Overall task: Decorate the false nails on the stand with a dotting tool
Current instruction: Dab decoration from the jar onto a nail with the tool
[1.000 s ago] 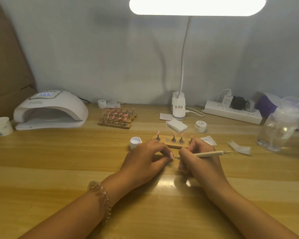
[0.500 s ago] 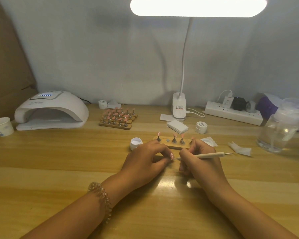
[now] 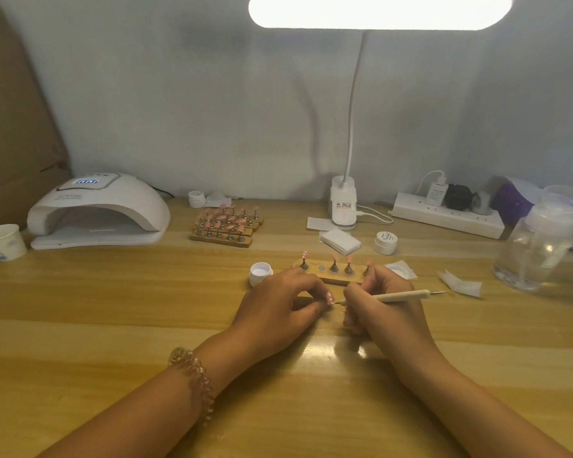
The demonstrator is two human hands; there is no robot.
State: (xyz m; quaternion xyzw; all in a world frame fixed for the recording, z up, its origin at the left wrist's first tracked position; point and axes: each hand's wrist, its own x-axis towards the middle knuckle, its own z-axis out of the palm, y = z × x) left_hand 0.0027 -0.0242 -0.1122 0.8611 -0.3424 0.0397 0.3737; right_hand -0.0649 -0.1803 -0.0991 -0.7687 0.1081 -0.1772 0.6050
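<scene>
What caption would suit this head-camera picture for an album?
The left hand holds a pink false nail while the right hand aims a dotting tool at it.

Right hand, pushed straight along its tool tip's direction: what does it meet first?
Likely the pink false nail pinched by the left hand; the wooden dotting tool in the right hand has its tip at it.

Coiled amber bracelet (image 3: 192, 375), left wrist.

Home nail desk: curing lamp (image 3: 96, 209), nail stands (image 3: 227, 226).
</scene>
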